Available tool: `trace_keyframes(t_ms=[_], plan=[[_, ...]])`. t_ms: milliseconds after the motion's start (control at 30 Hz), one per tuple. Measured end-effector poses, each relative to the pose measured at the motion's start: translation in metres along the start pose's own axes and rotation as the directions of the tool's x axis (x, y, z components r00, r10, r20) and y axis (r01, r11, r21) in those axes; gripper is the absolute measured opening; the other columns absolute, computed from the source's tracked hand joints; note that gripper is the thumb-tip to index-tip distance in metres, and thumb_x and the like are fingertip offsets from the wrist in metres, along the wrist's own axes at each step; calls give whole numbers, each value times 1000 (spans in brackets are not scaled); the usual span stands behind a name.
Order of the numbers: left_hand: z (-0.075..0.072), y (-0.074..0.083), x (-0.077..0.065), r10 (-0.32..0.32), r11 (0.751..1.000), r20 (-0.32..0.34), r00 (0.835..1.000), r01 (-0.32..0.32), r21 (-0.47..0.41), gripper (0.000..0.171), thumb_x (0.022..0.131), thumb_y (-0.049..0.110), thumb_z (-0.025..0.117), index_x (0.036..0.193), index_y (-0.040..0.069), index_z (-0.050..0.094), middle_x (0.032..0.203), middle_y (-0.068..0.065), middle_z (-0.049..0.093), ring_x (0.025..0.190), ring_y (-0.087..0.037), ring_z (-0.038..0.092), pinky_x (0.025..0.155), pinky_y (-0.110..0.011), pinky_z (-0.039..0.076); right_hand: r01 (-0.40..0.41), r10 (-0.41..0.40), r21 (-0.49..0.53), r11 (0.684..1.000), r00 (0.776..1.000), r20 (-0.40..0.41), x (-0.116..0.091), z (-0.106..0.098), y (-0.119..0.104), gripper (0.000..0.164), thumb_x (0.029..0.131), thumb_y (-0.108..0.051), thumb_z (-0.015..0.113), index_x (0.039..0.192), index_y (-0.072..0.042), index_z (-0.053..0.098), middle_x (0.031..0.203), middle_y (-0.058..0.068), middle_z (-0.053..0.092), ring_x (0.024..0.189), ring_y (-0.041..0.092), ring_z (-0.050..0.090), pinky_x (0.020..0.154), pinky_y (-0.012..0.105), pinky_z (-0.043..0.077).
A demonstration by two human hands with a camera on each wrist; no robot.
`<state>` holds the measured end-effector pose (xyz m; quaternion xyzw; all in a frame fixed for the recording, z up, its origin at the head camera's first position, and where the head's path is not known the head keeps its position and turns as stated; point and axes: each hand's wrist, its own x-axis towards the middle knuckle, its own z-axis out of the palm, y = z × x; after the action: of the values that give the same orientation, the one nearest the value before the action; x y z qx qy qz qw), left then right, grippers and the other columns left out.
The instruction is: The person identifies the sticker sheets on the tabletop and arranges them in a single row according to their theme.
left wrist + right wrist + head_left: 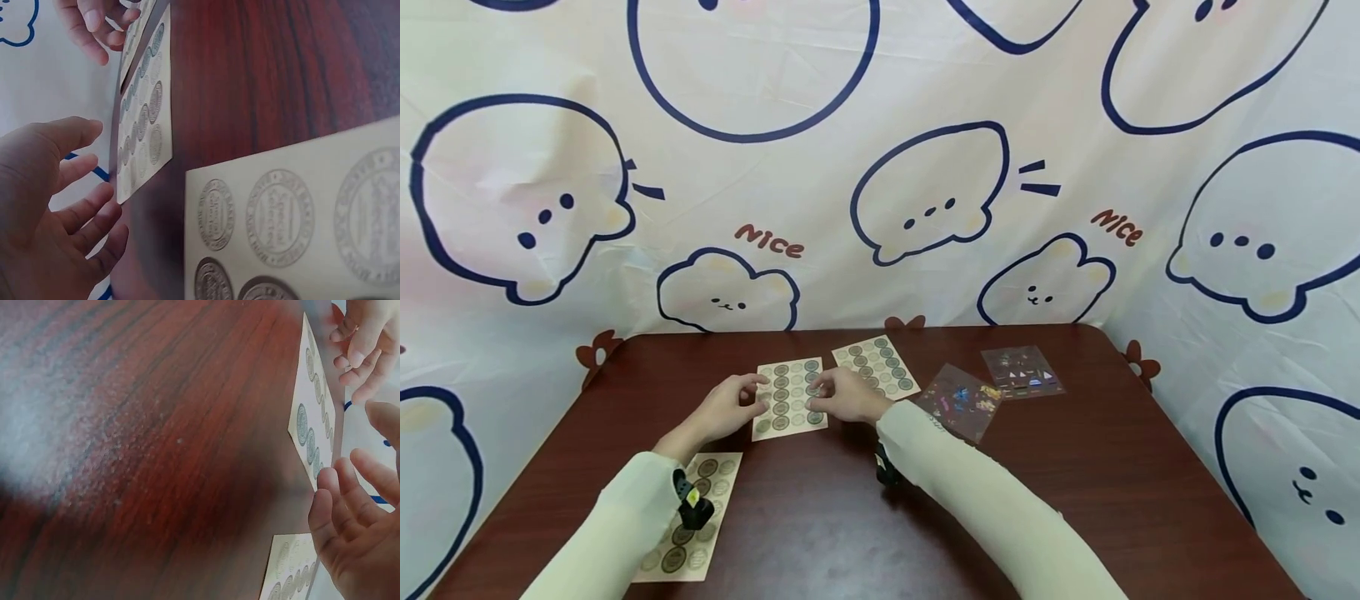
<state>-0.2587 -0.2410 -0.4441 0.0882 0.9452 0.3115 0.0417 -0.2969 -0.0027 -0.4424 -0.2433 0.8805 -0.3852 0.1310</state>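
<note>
A cream sheet of round stickers (pixel 789 392) lies on the table between both hands. My left hand (pixel 728 407) is at its left edge, fingers loosely bent with nothing gripped between them in the left wrist view. Over the right side of the same sheet hovers my right hand (pixel 852 397); the right wrist view shows its fingers (pixel 340 512) relaxed and apart. Whether either hand touches the paper I cannot tell. Behind the right hand lies a second sticker sheet (pixel 891 364), partly covered by it. A third sheet (pixel 281 219) rests under the left forearm.
Two clear sticker sheets with small coloured prints, one nearer (pixel 951 398) and one farther (pixel 1021 372), overlap slightly at the right. Everything lies on a dark red-brown wooden table (pixel 820 533). A white cloth (pixel 820 192) with cartoon outlines hangs behind the table and at its sides.
</note>
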Motion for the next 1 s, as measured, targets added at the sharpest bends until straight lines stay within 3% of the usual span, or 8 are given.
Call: trace_keyframes(t_ms=[367, 667, 1000], plan=[[5, -4, 10, -31, 999, 33, 999, 31, 10, 65, 90, 12, 74, 147, 0, 47, 134, -30, 52, 124, -48, 53, 102, -57, 46, -51, 51, -40, 998, 999, 6, 6, 3, -2, 48, 92, -22, 73, 136, -6, 62, 110, 11, 66, 85, 13, 54, 74, 24, 45], [3, -10, 20, 2, 1000, 120, 993, 1, -28, 77, 89, 21, 77, 152, -1, 40, 144, -36, 47, 131, -56, 46, 107, -62, 41, -73, 79, -104, 992, 995, 59, 9, 3, 2, 63, 90, -22, 76, 147, -8, 53, 128, 13, 63, 115, 23, 59, 100, 32, 48], [-3, -18, 18, -38, 997, 152, 988, 49, -67, 90, 84, 26, 83, 156, 1, 34, 148, -35, 40, 133, -53, 44, 109, -62, 39, -109, 119, -113, 988, 989, 85, 14, 5, 5, 71, 88, -24, 79, 151, -12, 48, 138, 16, 56, 122, 24, 55, 106, 35, 46]])
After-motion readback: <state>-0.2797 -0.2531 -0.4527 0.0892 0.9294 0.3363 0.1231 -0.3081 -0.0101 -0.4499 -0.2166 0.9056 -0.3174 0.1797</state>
